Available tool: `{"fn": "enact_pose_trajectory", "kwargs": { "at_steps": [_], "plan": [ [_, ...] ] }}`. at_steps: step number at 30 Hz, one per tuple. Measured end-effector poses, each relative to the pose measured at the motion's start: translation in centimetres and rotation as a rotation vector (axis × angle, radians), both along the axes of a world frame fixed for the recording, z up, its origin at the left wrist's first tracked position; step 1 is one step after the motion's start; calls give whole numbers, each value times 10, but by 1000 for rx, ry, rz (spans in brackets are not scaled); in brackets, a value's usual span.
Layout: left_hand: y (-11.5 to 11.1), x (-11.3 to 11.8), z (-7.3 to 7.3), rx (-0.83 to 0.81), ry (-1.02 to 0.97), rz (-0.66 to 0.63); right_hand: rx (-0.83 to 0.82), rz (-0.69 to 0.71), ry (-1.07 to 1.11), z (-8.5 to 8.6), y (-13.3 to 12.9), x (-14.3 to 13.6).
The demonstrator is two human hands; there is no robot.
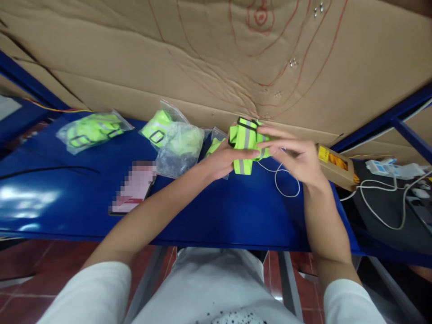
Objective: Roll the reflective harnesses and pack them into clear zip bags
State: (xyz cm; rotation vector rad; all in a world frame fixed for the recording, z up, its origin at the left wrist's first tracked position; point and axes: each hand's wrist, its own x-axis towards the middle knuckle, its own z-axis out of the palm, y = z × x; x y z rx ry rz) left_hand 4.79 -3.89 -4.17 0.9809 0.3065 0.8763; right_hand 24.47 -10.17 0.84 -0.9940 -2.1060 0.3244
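A folded fluorescent yellow reflective vest (241, 139), with grey bands and black trim, is held above the table near the cardboard wall. My left hand (222, 159) grips it from the left, thumb across the front; its other fingers are hidden behind. From the right, my right hand (297, 157) reaches over with fingers stretched and spread, their tips at the vest's right side. Behind my left hand lies another yellow bundle (215, 146) in clear plastic, partly covered. Left of it, a crumpled clear plastic bag (178, 155) overlaps a bagged yellow bundle (158, 128).
Another bagged yellow bundle (94, 130) lies at the far left of the blue table (216, 216). A phone-like, partly pixelated flat object (135, 186) is nearer me. A white cable (286, 195), open cardboard box (335, 166) and power strip (394, 169) are at right.
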Motion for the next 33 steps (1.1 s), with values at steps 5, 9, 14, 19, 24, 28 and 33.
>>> {"fn": "enact_pose_trajectory", "kwargs": {
  "at_steps": [5, 9, 14, 19, 24, 28, 33],
  "plan": [
    [-3, 2, -7, 80, 48, -71, -146, -104, 36, -8, 7, 15],
    [-3, 9, -7, -149, -21, -25, -98, -183, 38, -19, 12, 7],
    [-7, 13, 0, -223, -154, 74, 184, -288, -16, -39, 16, -14],
    [-16, 9, 14, -199, -228, 51, 363, -409, -109, -53, 15, -29],
    [-10, 6, 9, -113, -180, 136, 175, -157, -147, -43, 8, -26],
    [-15, 0, -15, -59, -19, 119, 6, -207, 206, -54, 0, -10],
    [-30, -11, -41, 313, 306, 41, -547, -120, 625, -90, -15, -3]
  ]
}}
